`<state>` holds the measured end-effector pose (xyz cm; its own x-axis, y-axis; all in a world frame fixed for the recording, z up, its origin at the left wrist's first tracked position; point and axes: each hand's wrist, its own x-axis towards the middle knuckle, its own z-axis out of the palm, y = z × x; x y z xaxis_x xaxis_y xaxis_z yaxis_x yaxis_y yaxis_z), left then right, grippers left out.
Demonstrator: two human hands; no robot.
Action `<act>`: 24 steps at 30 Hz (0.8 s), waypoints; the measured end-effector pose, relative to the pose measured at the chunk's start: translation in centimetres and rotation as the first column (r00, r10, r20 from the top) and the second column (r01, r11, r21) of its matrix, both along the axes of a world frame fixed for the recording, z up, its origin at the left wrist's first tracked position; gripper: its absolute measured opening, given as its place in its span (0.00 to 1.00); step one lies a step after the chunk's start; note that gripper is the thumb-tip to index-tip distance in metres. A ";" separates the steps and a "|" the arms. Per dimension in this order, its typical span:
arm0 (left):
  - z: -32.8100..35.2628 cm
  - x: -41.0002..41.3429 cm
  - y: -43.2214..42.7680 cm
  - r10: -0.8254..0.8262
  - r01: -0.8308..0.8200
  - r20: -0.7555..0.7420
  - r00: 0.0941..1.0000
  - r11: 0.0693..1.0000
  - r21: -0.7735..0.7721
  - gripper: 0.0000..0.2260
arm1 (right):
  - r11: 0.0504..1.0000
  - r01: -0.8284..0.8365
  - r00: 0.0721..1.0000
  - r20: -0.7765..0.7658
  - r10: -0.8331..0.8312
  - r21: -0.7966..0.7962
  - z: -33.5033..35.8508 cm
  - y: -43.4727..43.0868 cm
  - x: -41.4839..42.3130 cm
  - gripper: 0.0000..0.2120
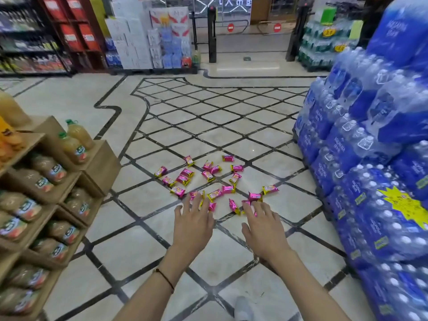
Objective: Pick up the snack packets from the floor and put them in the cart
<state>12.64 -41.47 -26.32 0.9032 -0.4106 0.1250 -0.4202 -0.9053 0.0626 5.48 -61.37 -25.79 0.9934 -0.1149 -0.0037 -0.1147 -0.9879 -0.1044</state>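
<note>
Outstretched, my left hand (pixel 192 224) and right hand (pixel 262 232) are spread, fingers straight, holding nothing, over the near edge of the snack packets (pixel 228 189) scattered on the tiled floor (pixel 129 251). I judge raking several together before gripping beats single picks. No cart shows; juice shelves (pixel 46 188) stand left, stacked water packs (pixel 370 181) right.

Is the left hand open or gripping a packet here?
Open. The left hand has its fingers straight and spread, reaching toward the pink snack packets on the floor. None curl round a packet.
</note>
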 end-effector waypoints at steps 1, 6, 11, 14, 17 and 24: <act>-0.3 1.5 -0.9 -0.006 0.006 0.000 1.000 1.000 0.009 0.21 | 1.000 0.001 1.000 -0.001 -0.001 0.003 -0.2 -0.9 1.6 0.26; -0.2 9.0 -5.8 -0.002 0.001 -0.007 1.000 1.000 -0.022 0.20 | 1.000 -0.010 1.000 -0.002 0.010 0.016 -0.4 -5.2 9.6 0.23; 0.1 15.9 -8.5 0.039 -0.039 -0.056 0.998 0.999 -0.012 0.21 | 0.999 -0.042 0.999 -0.001 0.042 0.016 -1.1 -8.3 18.0 0.23; -1.0 20.4 -8.8 0.030 -0.030 -0.074 0.997 0.999 0.012 0.19 | 0.999 -0.040 0.999 -0.021 0.040 0.018 -1.7 -9.0 22.7 0.23; -2.8 25.6 -8.9 0.012 -0.012 -0.111 0.994 1.000 0.001 0.22 | 0.999 -0.032 0.998 -0.057 0.033 0.023 -3.1 -9.3 27.5 0.23; -6.7 39.3 -8.3 -0.004 -0.008 -0.236 0.972 0.999 -0.047 0.26 | 0.999 0.030 0.992 -0.122 -0.028 0.014 -6.8 -9.5 40.8 0.23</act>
